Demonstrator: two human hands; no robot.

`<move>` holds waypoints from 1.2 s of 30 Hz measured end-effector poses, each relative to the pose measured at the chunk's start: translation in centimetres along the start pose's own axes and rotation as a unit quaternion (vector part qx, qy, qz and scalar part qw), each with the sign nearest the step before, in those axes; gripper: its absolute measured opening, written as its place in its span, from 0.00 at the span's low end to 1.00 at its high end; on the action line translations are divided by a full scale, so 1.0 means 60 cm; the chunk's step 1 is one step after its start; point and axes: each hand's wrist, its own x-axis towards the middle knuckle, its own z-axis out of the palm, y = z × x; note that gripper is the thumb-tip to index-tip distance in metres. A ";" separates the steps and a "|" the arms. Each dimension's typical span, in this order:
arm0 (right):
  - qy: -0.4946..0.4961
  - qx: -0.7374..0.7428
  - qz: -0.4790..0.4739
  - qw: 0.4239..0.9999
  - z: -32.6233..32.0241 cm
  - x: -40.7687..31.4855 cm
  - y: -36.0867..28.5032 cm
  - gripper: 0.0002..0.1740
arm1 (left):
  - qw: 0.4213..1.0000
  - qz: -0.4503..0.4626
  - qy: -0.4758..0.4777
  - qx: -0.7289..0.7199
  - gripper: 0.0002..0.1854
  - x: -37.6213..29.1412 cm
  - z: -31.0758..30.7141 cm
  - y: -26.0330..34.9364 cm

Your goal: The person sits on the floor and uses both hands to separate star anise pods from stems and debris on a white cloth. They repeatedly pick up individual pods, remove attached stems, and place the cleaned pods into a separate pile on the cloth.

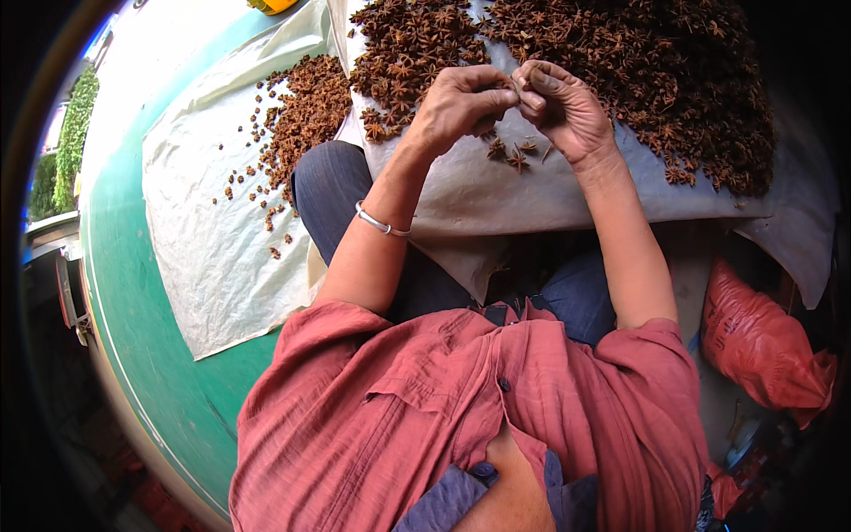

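My left hand [465, 103] and my right hand [562, 110] meet at the fingertips above a light plastic sheet [465, 193]. Thumb and fingers of each are pinched together; whatever small piece lies between them is too hidden to name. A silver bangle [382, 226] circles my left wrist. Just below the hands, a few loose star anise pods [517, 159] lie on the sheet. A large heap of dried star anise [665, 80] spreads beyond my right hand, and a smaller heap of star anise [415, 40] lies beyond my left.
Left of my knee, a pile of smaller brown pods [312, 106] with scattered pieces rests on a whitish sheet [219, 266] over a green table [126, 259] with a white edge line. A yellow container [271, 5] stands at the top. A red plastic bag [758, 339] sits low on the right.
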 end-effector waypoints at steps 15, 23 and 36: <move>0.100 -0.495 0.101 0.857 -0.008 -0.147 0.008 0.11 | 0.801 0.134 -0.119 0.572 0.13 -0.032 0.059 -0.020; 0.078 -0.537 -0.026 0.840 0.053 -0.076 0.015 0.13 | 0.999 -0.001 -0.029 -0.022 0.11 -0.015 -0.008 0.005; 0.070 -0.828 -0.073 0.551 0.060 -0.058 0.085 0.11 | 0.945 -0.001 0.167 0.281 0.07 -0.016 -0.064 0.010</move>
